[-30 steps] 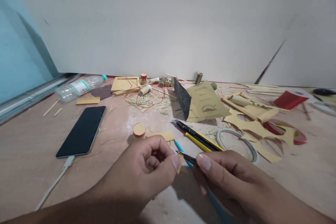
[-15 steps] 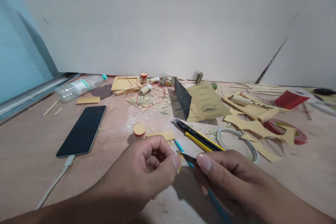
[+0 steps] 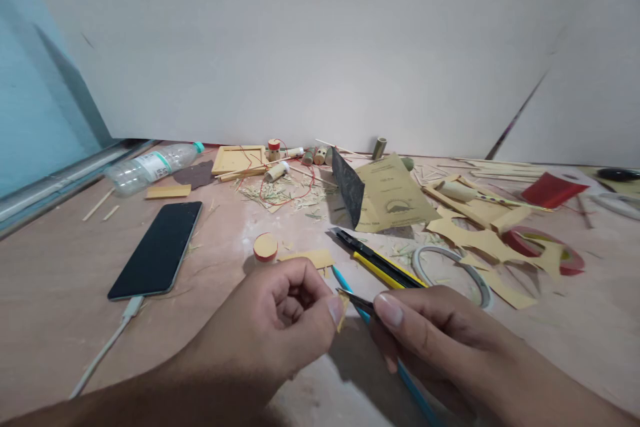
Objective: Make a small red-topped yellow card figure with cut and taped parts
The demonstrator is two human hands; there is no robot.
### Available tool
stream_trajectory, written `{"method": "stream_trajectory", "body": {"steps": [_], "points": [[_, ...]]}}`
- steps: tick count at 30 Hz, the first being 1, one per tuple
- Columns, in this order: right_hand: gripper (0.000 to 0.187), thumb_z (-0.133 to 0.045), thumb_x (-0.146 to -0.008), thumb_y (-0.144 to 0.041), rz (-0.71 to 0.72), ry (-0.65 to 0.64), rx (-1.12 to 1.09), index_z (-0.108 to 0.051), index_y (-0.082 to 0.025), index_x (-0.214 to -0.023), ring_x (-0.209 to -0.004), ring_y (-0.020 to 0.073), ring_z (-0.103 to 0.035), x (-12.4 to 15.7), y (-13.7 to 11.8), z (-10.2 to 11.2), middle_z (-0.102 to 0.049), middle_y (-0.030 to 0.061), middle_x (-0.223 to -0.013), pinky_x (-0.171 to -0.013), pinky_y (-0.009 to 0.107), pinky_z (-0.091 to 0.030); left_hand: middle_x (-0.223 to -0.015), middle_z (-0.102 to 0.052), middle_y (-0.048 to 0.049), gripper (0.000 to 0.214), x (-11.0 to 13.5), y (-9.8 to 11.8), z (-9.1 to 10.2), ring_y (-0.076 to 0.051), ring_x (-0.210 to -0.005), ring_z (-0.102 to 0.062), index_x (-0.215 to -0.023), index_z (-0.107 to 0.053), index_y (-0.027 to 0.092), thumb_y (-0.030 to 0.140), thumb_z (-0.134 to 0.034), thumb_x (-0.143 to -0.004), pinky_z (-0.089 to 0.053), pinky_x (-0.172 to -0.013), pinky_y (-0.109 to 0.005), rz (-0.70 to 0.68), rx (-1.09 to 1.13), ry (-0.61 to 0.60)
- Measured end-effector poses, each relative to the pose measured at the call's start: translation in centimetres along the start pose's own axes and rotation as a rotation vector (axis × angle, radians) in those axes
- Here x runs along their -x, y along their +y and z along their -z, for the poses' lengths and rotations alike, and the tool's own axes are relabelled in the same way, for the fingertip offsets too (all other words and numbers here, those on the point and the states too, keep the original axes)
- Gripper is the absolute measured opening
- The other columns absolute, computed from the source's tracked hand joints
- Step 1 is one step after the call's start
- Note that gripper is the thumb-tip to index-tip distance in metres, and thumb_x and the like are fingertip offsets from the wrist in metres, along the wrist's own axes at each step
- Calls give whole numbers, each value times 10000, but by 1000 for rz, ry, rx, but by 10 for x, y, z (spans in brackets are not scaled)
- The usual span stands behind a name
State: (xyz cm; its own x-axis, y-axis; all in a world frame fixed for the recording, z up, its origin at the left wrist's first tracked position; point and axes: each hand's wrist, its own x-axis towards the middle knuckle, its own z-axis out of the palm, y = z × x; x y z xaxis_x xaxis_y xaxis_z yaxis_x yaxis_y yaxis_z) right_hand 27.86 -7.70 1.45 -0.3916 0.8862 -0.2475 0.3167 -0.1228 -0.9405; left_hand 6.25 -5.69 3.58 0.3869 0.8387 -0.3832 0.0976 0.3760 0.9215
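Observation:
Thumb and fingertips of my left hand [image 3: 290,320] are closed on a small yellow-tan scrap [image 3: 343,315], mostly hidden by the thumb. My right hand [image 3: 440,340] pinches a slim, dark metal tool with a pointed tip [image 3: 357,301], and that tip touches or nearly touches the scrap. A thin blue stick [image 3: 415,390] passes below the right hand. Just beyond my hands lie a yellow and black utility knife [image 3: 383,263], a tan strip [image 3: 313,258] and a small round piece with a tan top and red rim [image 3: 265,248].
A phone [image 3: 157,250] with a white cable lies at left, near a plastic bottle [image 3: 155,167]. Folded sandpaper [image 3: 395,197] stands behind the knife. Tape rolls [image 3: 487,293], cut tan sheets [image 3: 475,235] and a wooden frame [image 3: 510,217] crowd the right. Shavings [image 3: 280,193] litter the back.

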Motion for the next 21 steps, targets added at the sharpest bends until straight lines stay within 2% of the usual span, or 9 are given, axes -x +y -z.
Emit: {"method": "stream_trajectory", "body": {"steps": [21], "points": [[656,-386,-1018,-796,-13,-25,35,-542,-227,-731,-625,162,-370,1,3,1,-372,-32,-665,-544,281,-327,-491,-416,126,283,0,0,1,-41,-409,-303,-767,-580,208,304,-837,-837,-222,-381,-137,7,7,-16]]}}
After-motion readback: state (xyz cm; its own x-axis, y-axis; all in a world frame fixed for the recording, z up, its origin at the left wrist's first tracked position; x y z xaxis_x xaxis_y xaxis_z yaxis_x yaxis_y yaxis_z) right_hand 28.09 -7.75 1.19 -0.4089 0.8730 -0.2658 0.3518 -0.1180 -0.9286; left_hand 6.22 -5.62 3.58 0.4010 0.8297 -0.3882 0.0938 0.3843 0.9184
